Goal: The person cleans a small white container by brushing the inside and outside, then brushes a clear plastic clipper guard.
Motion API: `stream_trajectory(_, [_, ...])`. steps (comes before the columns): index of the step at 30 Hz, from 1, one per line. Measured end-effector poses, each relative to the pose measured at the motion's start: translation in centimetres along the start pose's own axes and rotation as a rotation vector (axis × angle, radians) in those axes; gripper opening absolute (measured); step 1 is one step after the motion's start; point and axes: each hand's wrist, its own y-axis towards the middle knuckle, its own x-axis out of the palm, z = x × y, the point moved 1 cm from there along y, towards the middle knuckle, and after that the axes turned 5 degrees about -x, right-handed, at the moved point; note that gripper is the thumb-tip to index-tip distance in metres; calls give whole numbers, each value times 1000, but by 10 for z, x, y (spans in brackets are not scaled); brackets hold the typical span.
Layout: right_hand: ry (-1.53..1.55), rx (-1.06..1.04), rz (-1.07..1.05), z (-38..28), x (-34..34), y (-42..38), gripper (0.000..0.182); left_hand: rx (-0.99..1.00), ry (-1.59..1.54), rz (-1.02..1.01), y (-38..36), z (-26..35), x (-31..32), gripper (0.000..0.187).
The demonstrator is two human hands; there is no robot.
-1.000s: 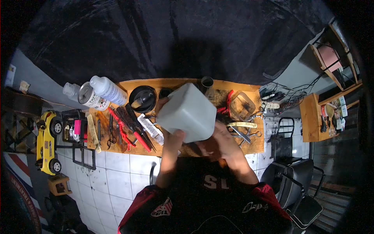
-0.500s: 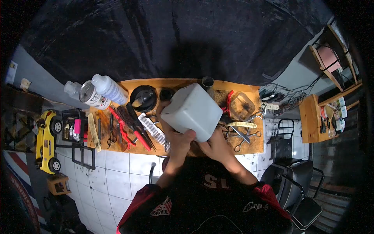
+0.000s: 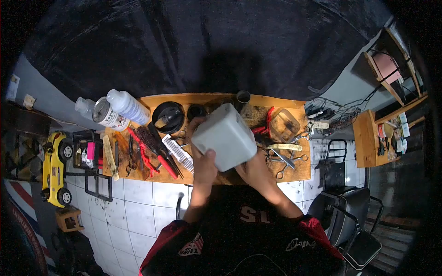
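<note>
A pale grey plastic box (image 3: 225, 138) with rounded edges is held up, tilted, over the middle of the table. My left hand (image 3: 206, 168) grips its left side, the thumb on the near face and fingers around the back corner. At the lower right, my right hand (image 3: 257, 172) supports the box, its fingertips hidden behind it. Left of my hands lie a white comb (image 3: 179, 152), a red-handled comb (image 3: 166, 166) and a round brush (image 3: 146, 138). To the right are scissors (image 3: 287, 170) and a gold-coloured strip (image 3: 285, 146).
On the wooden table (image 3: 212, 179) stand a black bowl (image 3: 168, 117), a can (image 3: 109, 115), a spray bottle (image 3: 129, 106) and a dark cup (image 3: 243, 97). An open plastic tray (image 3: 285, 125) lies at the right. Black chairs (image 3: 343, 216) stand beyond the table's right end.
The box has turned in my hands, showing a different face, and shifted slightly left. My left thumb has moved left along it.
</note>
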Motion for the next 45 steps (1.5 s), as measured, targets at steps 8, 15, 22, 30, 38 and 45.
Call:
stream_trajectory(8, [665, 304, -21, 2, -3, -12, 28, 52, 45, -34, 1, -34, -27, 88])
stream_trajectory(15, [378, 7, 118, 20, -6, -4, 24, 124, 299, -17, 5, -6, -5, 80])
stream_trajectory(22, [-179, -236, 3, 16, -5, 0, 32, 31, -39, -33, 2, -2, 7, 93])
stream_trajectory(30, [627, 168, -73, 2, -11, 3, 19, 102, 265, -29, 5, -17, -10, 110])
stream_trajectory(38, [192, 33, -81, 21, 0, -9, 26, 7, 131, 2, 2, -9, 1, 99])
stream_trajectory(45, [621, 199, -70, 18, -2, -8, 31, 150, 188, -21, 9, -4, 1, 108])
